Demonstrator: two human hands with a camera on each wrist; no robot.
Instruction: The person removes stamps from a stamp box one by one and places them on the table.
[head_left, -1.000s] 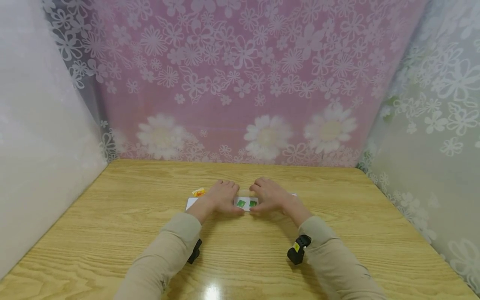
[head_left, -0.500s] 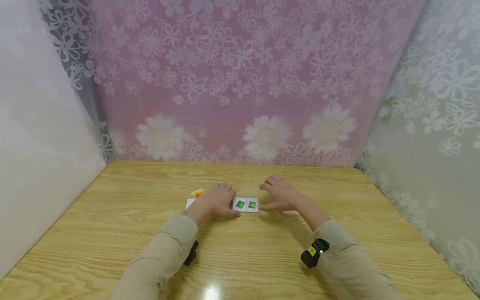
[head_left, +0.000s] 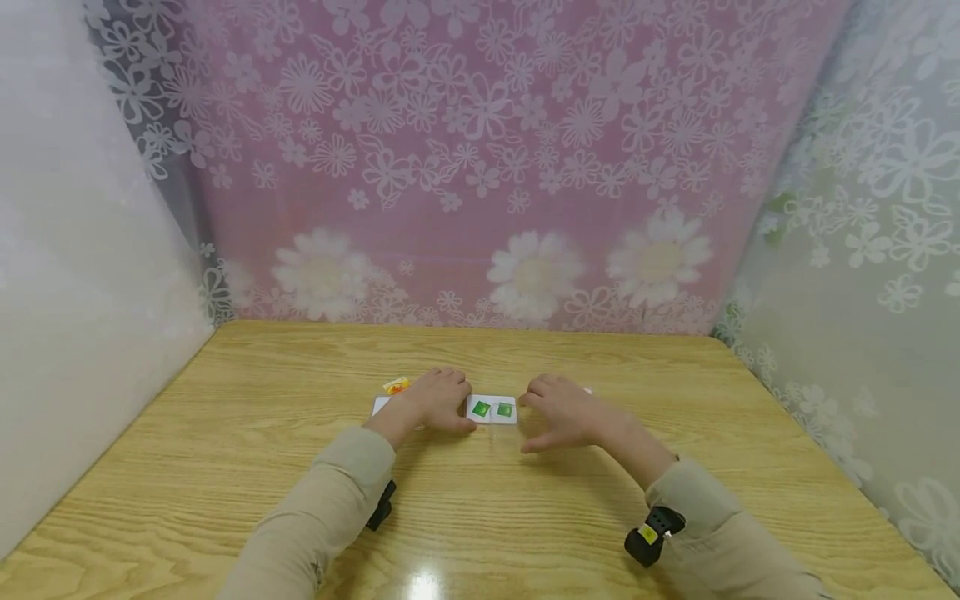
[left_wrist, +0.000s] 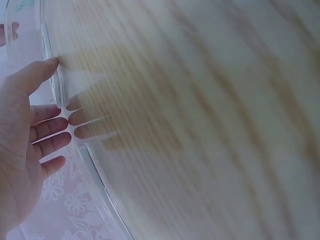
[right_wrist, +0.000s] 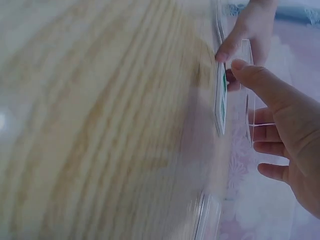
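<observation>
A flat white case [head_left: 492,409] with two green squares lies on the table. My left hand [head_left: 435,400] holds its left end, with the thumb at the near side and the fingers at the far side. In the right wrist view, my right hand [right_wrist: 295,125] pinches a thin clear plastic cover [right_wrist: 247,95] between thumb and fingers. The cover stands apart from the case and its green squares. From the head, my right hand [head_left: 562,412] is just right of the case, and the see-through cover is barely visible.
An orange-and-yellow packet [head_left: 396,385] lies behind the left wrist. Another white flat piece [head_left: 381,403] shows partly under that wrist. Behind the right hand, a white edge [head_left: 588,390] peeks out. In the right wrist view, a clear-edged case [right_wrist: 206,217] lies on the table [head_left: 480,517].
My right hand has moved away from the case, to the right and then nearer to me, with the clear cover. My left hand shifted slightly left, then stayed at the case's left end.
</observation>
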